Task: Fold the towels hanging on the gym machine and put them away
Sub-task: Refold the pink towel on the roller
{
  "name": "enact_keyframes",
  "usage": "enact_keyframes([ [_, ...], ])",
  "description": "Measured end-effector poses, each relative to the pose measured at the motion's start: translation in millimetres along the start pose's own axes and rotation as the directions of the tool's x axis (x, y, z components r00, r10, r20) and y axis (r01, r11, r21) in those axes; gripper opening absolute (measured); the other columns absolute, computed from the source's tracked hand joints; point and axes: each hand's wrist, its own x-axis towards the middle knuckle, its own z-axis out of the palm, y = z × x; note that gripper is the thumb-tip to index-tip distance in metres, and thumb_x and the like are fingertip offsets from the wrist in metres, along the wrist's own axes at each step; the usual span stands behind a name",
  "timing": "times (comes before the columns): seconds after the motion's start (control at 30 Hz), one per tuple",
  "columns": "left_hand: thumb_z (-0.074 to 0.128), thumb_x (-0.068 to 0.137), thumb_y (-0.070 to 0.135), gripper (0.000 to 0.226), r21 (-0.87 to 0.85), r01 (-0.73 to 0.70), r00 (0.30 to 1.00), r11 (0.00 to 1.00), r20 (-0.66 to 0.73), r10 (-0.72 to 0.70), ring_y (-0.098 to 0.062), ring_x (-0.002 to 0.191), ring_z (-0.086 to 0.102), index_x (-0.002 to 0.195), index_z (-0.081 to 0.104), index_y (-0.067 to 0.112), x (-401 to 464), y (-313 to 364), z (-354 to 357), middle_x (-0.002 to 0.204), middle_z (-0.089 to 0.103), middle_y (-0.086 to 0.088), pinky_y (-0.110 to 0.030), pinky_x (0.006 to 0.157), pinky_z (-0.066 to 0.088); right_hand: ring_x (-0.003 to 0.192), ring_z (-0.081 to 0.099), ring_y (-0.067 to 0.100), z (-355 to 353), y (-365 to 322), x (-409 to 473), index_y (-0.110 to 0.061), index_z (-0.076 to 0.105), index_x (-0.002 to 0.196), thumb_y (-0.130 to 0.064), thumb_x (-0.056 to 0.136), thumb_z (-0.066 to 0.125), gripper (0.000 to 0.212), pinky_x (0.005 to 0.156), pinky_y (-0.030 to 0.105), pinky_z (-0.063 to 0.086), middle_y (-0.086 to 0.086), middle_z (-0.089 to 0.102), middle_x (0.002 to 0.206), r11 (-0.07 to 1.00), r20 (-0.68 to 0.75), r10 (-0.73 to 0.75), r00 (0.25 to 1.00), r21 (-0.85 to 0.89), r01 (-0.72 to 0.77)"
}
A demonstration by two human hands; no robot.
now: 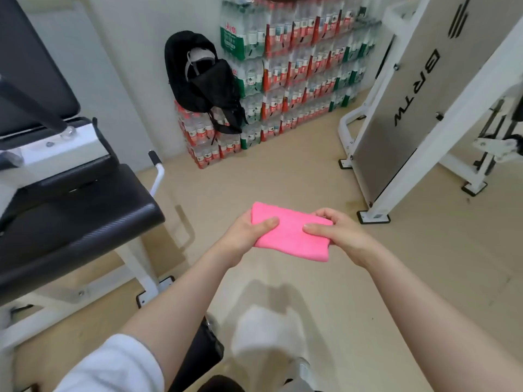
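A pink towel [291, 232], folded into a small rectangle, is held in the air over the floor in front of me. My left hand [247, 234] grips its left end, thumb on top and fingers underneath. My right hand [334, 230] grips its right end the same way, thumb pressed on the top face. No other towel is in view.
A black padded gym bench [70, 222] on a white frame stands at the left. A white weight machine [424, 103] stands at the right. Stacked packs of bottled water [297, 80] line the back wall, with a black backpack [203, 80] on them. Beige floor [254, 176] lies between.
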Motion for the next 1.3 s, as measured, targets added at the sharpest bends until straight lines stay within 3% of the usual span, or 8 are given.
enact_keyframes([
  [0.13,0.058,0.09,0.017,0.008,-0.095,-0.033,0.99,0.995,-0.139,0.02,-0.004,0.08,0.065,0.093,0.057,0.025,51.9,20.9,26.7,0.094,0.067,0.005,-0.019,0.079,0.052,0.075,0.053,0.015,-44.6,-6.2,46.2,-0.016,0.05,0.098,-0.018,0.085,0.064,0.019,0.064,0.027,0.045,0.0,0.057,0.085,0.974,-0.068,0.064,0.996,0.223,-0.047],
  [0.37,0.06,0.089,0.023,0.02,-0.084,-0.042,0.96,0.996,-0.278,0.017,-0.008,0.086,0.061,0.106,0.051,0.017,164.3,60.3,19.1,0.098,0.064,0.001,-0.021,0.079,0.049,0.095,0.061,0.016,-83.1,-52.4,151.5,-0.023,0.054,0.099,-0.026,0.091,0.057,0.009,0.092,0.04,0.049,0.001,0.064,0.104,0.939,0.011,0.067,0.998,0.338,-0.066],
  [0.57,0.064,0.086,0.028,0.029,-0.051,-0.056,0.968,0.997,-0.246,0.042,-0.017,0.094,0.062,0.11,0.052,0.018,318.8,126.4,1.5,0.105,0.065,-0.004,-0.035,0.09,0.05,0.092,0.06,0.017,-148.8,-123.9,282.4,-0.012,0.046,0.116,-0.005,0.086,0.061,0.034,0.087,0.038,0.05,0.005,0.06,0.106,0.963,-0.054,-0.018,0.998,0.269,0.032],
  [0.77,0.062,0.087,0.028,0.038,0.021,-0.035,0.99,0.999,-0.138,0.038,-0.019,0.102,0.062,0.121,0.051,0.017,484.2,212.5,-34.4,0.113,0.064,-0.004,-0.039,0.095,0.049,0.091,0.061,0.015,-220.7,-201.5,423.3,-0.016,0.049,0.107,-0.01,0.087,0.061,0.024,0.078,0.03,0.053,0.005,0.061,0.106,0.962,-0.126,-0.037,0.991,0.263,0.07],
  [0.87,0.058,0.089,0.023,0.041,-0.05,-0.022,0.991,0.999,-0.131,0.016,-0.018,0.098,0.061,0.127,0.045,0.014,558.7,243.5,-40.0,0.113,0.062,-0.005,-0.035,0.085,0.054,0.09,0.061,0.014,-255.8,-229.3,490.0,-0.02,0.052,0.103,-0.016,0.089,0.059,0.016,0.079,0.031,0.053,0.001,0.062,0.104,0.962,-0.143,-0.047,0.989,0.261,0.084],
  [1.0,0.059,0.089,0.022,0.048,-0.103,-0.055,0.979,0.993,-0.202,0.034,-0.015,0.093,0.06,0.131,0.039,0.015,657.3,275.8,-41.4,0.118,0.057,-0.005,-0.023,0.065,0.054,0.097,0.061,0.017,-307.5,-262.4,579.6,-0.016,0.052,0.116,-0.018,0.088,0.062,0.03,0.084,0.035,0.053,0.003,0.061,0.111,0.96,-0.215,-0.095,0.972,0.24,0.146],
  [1.13,0.063,0.087,0.022,0.053,-0.121,-0.082,0.967,0.989,-0.25,0.05,-0.023,0.097,0.061,0.133,0.038,0.014,763.5,317.8,-45.4,0.117,0.057,-0.009,-0.035,0.079,0.053,0.095,0.061,0.02,-363.9,-301.1,680.4,-0.014,0.052,0.116,-0.022,0.088,0.062,0.031,0.081,0.042,0.052,0.005,0.061,0.113,0.963,-0.205,-0.093,0.974,0.231,0.141],
  [1.3,0.057,0.086,0.006,0.06,-0.109,-0.075,0.945,0.991,-0.324,0.036,-0.026,0.103,0.057,0.14,0.031,0.011,890.1,385.8,-53.3,0.125,0.05,-0.013,-0.046,0.095,0.05,0.092,0.061,0.02,-430.7,-371.6,803.9,-0.016,0.051,0.112,-0.021,0.089,0.059,0.024,0.072,0.035,0.053,0.007,0.061,0.113,0.972,-0.125,-0.045,0.991,0.222,0.072],
])
